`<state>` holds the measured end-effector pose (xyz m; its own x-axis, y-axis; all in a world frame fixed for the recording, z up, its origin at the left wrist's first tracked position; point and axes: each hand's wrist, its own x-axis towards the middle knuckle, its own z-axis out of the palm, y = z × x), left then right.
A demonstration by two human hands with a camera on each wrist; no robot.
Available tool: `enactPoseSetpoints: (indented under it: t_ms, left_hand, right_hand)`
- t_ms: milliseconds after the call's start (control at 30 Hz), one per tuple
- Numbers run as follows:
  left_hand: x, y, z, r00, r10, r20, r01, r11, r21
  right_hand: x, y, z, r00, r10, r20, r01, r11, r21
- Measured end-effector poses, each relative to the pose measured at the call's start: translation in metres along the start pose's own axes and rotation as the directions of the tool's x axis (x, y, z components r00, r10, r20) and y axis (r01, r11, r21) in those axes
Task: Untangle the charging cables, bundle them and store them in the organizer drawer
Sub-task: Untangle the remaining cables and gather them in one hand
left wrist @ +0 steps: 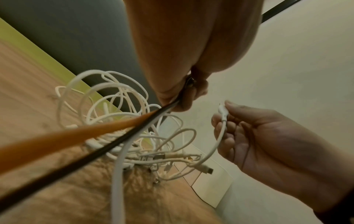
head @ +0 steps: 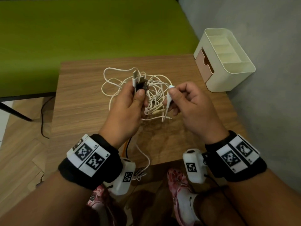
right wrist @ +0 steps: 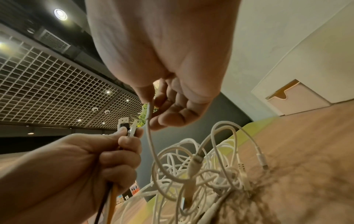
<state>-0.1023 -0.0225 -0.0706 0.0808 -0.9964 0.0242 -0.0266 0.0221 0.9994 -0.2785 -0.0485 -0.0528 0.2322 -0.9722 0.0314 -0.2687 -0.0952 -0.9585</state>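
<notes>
Our left hand (head: 128, 105) grips several USB plugs (head: 139, 80); right hand (head: 189, 101) pinches a white connector (head: 170, 93) above the cable tangle (head: 153, 95) on the tabletop (head: 84, 98).

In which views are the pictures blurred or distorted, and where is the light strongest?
Head view: sharp, edges slightly curved. Left wrist view: the orange cable and black cable near the lens are out of focus. Right wrist view: strong wide-angle bending; the ceiling lamp glares, and the table looks smeared.

Both forearms extended forward, raised; left hand (head: 128, 108) fisted with thumb uppermost, right hand (head: 187, 101) pinching, remaining fingers loosely curled.
</notes>
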Motion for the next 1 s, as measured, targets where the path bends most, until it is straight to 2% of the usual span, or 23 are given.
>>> enactPoseSetpoints:
  t_ms: [167, 267, 333, 433, 533, 600, 667, 733, 800, 833, 933, 1000]
  left_hand:
    - [0.005, -0.001, 0.007, 0.999, 0.048, 0.012, -0.048, 0.997, 0.056]
    - [0.002, 0.0, 0.014, 0.996, 0.072, 0.06, -0.077, 0.993, 0.093]
    - [0.0, 0.001, 0.018, 0.992, 0.092, 0.091, -0.101, 0.99, 0.099]
    - [-0.002, 0.002, 0.023, 0.991, 0.082, 0.108, -0.088, 0.994, 0.061]
    - [-0.003, 0.003, 0.028, 0.989, 0.071, 0.129, -0.071, 0.997, -0.008]
    - [-0.004, 0.003, 0.029, 0.989, 0.077, 0.125, -0.072, 0.996, -0.044]
    - [-0.002, 0.004, 0.027, 0.991, 0.086, 0.104, -0.078, 0.994, -0.082]
    - [0.001, 0.007, 0.023, 0.994, 0.079, 0.072, -0.066, 0.983, -0.17]
    - [0.004, 0.009, 0.018, 0.997, 0.057, 0.042, -0.045, 0.967, -0.252]
    - [0.004, 0.009, 0.016, 0.998, 0.045, 0.035, -0.034, 0.961, -0.276]
    - [0.003, 0.011, 0.013, 0.999, 0.029, 0.041, -0.014, 0.946, -0.323]
    - [0.001, 0.015, 0.011, 0.997, 0.014, 0.077, 0.02, 0.907, -0.421]
  right_hand:
    - [0.002, -0.004, 0.002, 0.996, 0.061, 0.064, -0.073, 0.975, 0.208]
    - [0.003, -0.008, 0.002, 0.997, 0.068, 0.041, -0.077, 0.948, 0.309]
    - [0.003, -0.009, 0.002, 1.0, 0.022, -0.012, -0.017, 0.959, 0.284]
    - [0.001, -0.01, 0.003, 0.994, -0.07, -0.089, 0.081, 0.988, 0.129]
    - [-0.001, -0.012, 0.005, 0.985, -0.093, -0.145, 0.113, 0.984, 0.135]
    - [-0.001, -0.011, 0.007, 0.986, -0.063, -0.155, 0.09, 0.98, 0.177]
    - [0.0, -0.009, 0.007, 0.995, -0.004, -0.099, 0.03, 0.963, 0.27]
    - [0.002, -0.005, 0.003, 0.996, 0.066, 0.055, -0.079, 0.953, 0.293]
    - [0.002, 0.0, 0.0, 0.959, 0.134, 0.249, -0.168, 0.979, 0.119]
    - [0.001, 0.002, 0.001, 0.939, 0.137, 0.314, -0.141, 0.99, -0.01]
    - [0.0, 0.012, 0.011, 0.929, -0.054, 0.365, 0.168, 0.942, -0.289]
    - [0.003, 0.017, 0.013, 0.932, -0.09, 0.35, 0.239, 0.88, -0.41]
